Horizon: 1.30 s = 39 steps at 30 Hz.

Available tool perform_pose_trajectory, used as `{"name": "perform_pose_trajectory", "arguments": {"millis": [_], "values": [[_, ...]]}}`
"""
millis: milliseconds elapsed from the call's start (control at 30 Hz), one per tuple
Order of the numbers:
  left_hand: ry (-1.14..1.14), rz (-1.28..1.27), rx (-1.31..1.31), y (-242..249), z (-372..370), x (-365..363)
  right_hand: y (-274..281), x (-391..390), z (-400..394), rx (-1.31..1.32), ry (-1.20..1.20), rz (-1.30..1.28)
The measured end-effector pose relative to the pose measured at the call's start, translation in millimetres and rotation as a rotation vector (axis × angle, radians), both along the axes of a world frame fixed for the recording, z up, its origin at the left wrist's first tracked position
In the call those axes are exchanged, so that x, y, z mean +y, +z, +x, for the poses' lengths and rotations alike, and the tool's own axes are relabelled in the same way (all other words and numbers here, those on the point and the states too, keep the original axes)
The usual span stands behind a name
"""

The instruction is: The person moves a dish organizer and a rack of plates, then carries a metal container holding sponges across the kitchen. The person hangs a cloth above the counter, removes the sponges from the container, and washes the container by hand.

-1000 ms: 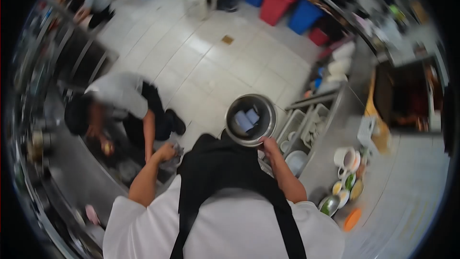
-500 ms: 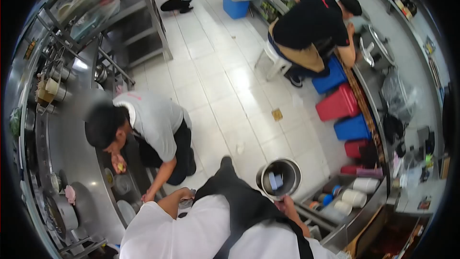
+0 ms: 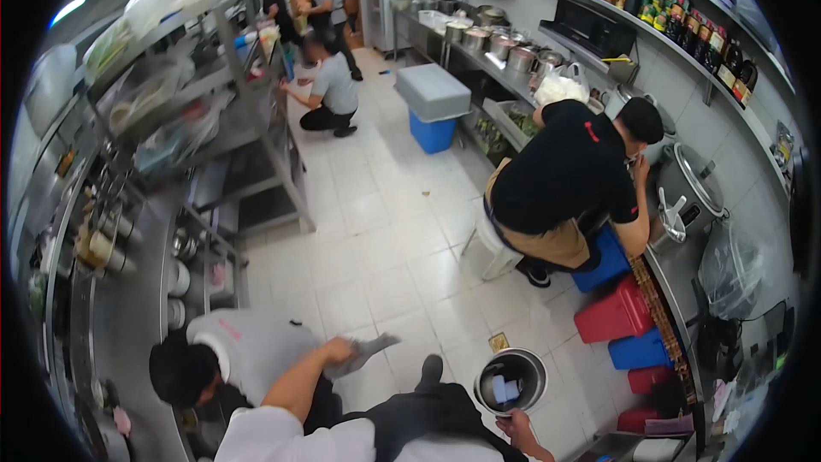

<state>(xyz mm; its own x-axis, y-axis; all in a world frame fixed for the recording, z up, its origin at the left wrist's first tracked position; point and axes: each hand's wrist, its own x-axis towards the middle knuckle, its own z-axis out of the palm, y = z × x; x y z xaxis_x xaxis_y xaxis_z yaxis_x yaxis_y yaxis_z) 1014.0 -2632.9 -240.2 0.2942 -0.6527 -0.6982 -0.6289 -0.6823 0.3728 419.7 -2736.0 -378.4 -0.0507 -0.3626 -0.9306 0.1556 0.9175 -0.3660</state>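
My left hand (image 3: 339,351) is stretched out in front, closed around a grey cloth (image 3: 366,354) that hangs out to the right of my fingers. With my right hand (image 3: 516,428) I grip the near rim of a round metal pot (image 3: 532,395). Inside the pot lies a pale blue object (image 3: 505,390), too small to name. Just left of my left arm, a co-worker in a grey shirt (image 3: 256,351) bends toward the steel counter; that person's hands are hidden.
A person in a black shirt (image 3: 560,171) sits on a white stool (image 3: 496,261) to the right, beside red bins (image 3: 614,315). A blue bin with a grey lid (image 3: 434,94) stands on the tiled floor (image 3: 368,248). Farther back, another person (image 3: 332,90) squats by a steel rack (image 3: 256,175).
My view has tilted up, showing more of the room. My left hand has swung out with the cloth. My right hand still holds the pot. The nearby co-worker has bent lower.
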Motion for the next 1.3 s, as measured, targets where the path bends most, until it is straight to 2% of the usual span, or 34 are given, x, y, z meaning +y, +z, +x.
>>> {"name": "perform_pose_trajectory", "arguments": {"millis": [67,133,200,267,333,400,467,500,600,667,700,733,767,800,833,933,1033,1133,1200,1233,1300], "values": [[0.156,0.076,0.082,-10,11,9,-8,-55,42,-0.026,0.08,-0.057],[0.082,0.129,-0.004,6,6,6,-14,-118,89,-0.073,0.137,-0.015],[0.202,0.226,0.049,-4,7,15,-17,-178,143,-0.102,0.215,-0.006],[-0.027,0.294,0.041,-24,9,23,-13,-238,200,-0.139,0.376,-0.016],[-0.236,0.339,0.019,-58,12,32,-6,-293,262,-0.17,0.416,-0.034],[-0.427,0.355,-0.014,-96,16,27,30,-339,325,-0.176,0.53,-0.099],[-0.434,0.265,0.031,-105,47,-10,29,-386,379,-0.221,0.578,-0.113],[-0.435,0.218,0.061,-102,62,-30,49,-406,406,-0.21,0.603,-0.101],[-0.421,0.123,0.181,-47,87,-75,58,-464,467,-0.302,0.618,-0.124],[-0.12,0.228,-0.023,-51,125,-126,85,-499,509,-0.272,0.631,-0.177],[-0.211,0.145,-0.023,-128,165,-124,80,-519,522,-0.318,0.645,-0.183],[0.076,0.206,-0.002,-114,192,-159,74,-537,536,-0.365,0.648,-0.187],[0.506,0.297,0.072,-40,214,-218,94,-546,550,-0.328,0.657,-0.225],[0.57,0.081,0.052,-46,244,-242,124,-562,571,-0.296,0.666,-0.283],[0.515,-0.007,0.069,-58,275,-269,135,-581,589,-0.285,0.666,-0.313],[0.399,0.047,0.139,-7,344,-356,137,-633,638,-0.239,0.724,-0.375],[0.41,0.221,0.003,-14,386,-392,134,-690,689,-0.178,0.795,-0.392],[0.336,0.0,0.027,-13,393,-396,158,-745,745,-0.19,0.889,-0.403],[0.538,0.056,0.121,-24,390,-396,139,-780,777,-0.19,0.959,-0.36],[0.383,0.055,0.088,-45,392,-383,143,-798,800,-0.183,0.979,-0.36],[0.002,-0.047,-0.137,-70,394,-384,147,-836,842,-0.144,1.026,-0.365]]}}
